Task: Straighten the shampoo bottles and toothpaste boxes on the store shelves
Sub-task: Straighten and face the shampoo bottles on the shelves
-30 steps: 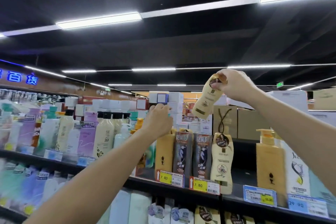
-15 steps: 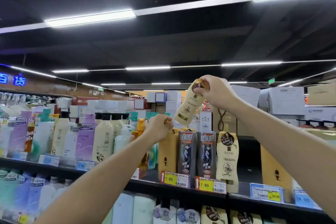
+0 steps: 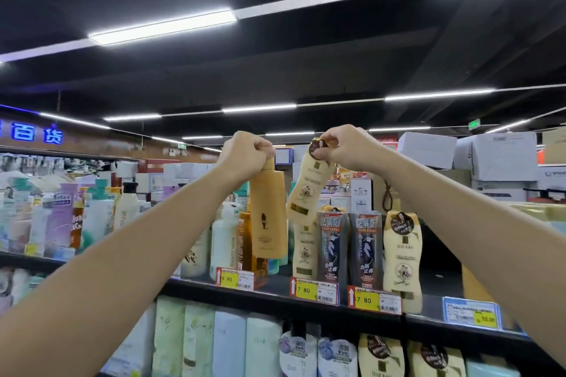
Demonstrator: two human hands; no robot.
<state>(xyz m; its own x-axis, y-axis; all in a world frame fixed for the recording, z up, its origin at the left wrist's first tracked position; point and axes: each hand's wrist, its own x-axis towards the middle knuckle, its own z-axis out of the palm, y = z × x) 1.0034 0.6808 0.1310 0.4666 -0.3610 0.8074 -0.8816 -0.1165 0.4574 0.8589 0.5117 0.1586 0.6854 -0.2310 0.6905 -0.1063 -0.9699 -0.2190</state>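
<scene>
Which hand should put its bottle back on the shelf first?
Probably the right hand: its cream bottle hangs tilted just above a matching bottle on the shelf. The left hand holds the orange bottle further left.

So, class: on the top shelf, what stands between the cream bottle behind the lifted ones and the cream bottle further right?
Two dark grey bottles stand side by side, seen in the head view.

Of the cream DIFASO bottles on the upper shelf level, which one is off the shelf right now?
The tilted cream DIFASO bottle, held by its cap in the right hand; the other cream bottles stand upright on the shelf.
</scene>
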